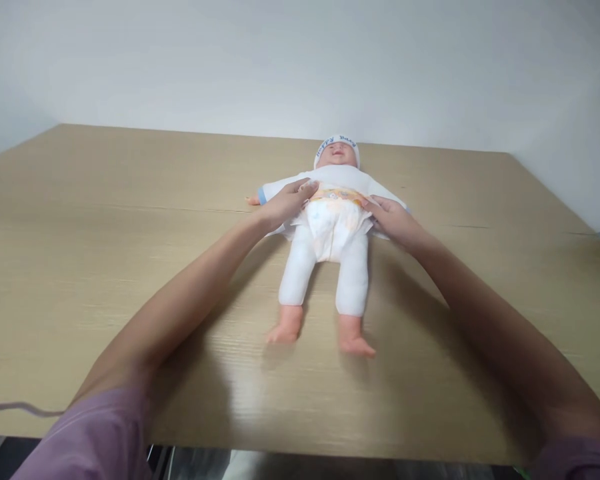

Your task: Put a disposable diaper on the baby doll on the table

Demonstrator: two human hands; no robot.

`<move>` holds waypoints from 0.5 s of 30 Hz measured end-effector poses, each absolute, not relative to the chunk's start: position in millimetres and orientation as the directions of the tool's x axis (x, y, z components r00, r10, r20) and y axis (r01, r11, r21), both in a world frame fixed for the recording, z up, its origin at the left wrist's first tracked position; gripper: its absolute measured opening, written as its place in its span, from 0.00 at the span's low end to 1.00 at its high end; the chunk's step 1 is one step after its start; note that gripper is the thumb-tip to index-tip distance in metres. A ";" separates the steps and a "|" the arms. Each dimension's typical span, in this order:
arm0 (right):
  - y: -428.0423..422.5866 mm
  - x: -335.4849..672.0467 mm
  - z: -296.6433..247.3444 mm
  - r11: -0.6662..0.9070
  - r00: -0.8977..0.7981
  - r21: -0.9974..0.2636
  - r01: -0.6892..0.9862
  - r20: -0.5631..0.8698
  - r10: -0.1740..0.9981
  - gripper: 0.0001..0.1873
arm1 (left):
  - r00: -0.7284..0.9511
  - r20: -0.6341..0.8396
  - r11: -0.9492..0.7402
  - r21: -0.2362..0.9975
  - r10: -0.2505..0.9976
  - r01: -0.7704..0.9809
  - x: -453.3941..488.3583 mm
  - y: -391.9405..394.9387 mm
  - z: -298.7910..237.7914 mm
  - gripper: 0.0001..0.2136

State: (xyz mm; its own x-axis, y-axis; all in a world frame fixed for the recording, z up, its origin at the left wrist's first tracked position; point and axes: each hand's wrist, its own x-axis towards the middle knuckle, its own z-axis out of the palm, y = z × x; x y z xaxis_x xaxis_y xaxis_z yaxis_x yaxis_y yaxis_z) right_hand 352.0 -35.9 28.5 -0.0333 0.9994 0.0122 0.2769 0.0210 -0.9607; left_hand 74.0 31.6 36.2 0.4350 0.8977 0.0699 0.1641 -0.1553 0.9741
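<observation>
A baby doll [351, 273] lies on its back on the wooden table, feet toward me and arms spread out. It wears a white cap [337, 141] with blue lettering and a white outfit with blue cuffs. Around its hips sits a white diaper [333, 227] with an orange patterned waistband. My left hand [291, 201] has its fingers closed on the diaper's left side at the waist. On the opposite side, my right hand [394, 220] pinches the other edge of the waistband. Part of each hand's fingertips is hidden against the diaper and clothing.
The broad light-wood table [130, 267] reaches back to a pale wall [230, 67]. A thin seam runs across its surface. At the near left edge lies a thin cord [23, 405]. The table's front edge is close to me.
</observation>
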 end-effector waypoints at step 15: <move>-108.5 381.6 35.3 0.114 0.123 -0.909 0.402 0.177 0.977 0.31 | 0.443 0.077 -0.315 0.810 0.893 0.495 50.3 -32.5 102.7 0.13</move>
State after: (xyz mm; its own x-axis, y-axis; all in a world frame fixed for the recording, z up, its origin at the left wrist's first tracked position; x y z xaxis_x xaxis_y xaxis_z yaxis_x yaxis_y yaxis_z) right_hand 381.6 -108.5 35.3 0.1226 0.9766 0.1766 0.4018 0.1139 -0.9086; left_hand 50.3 -32.5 102.7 0.4430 0.8933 0.0765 0.4952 -0.3150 0.8097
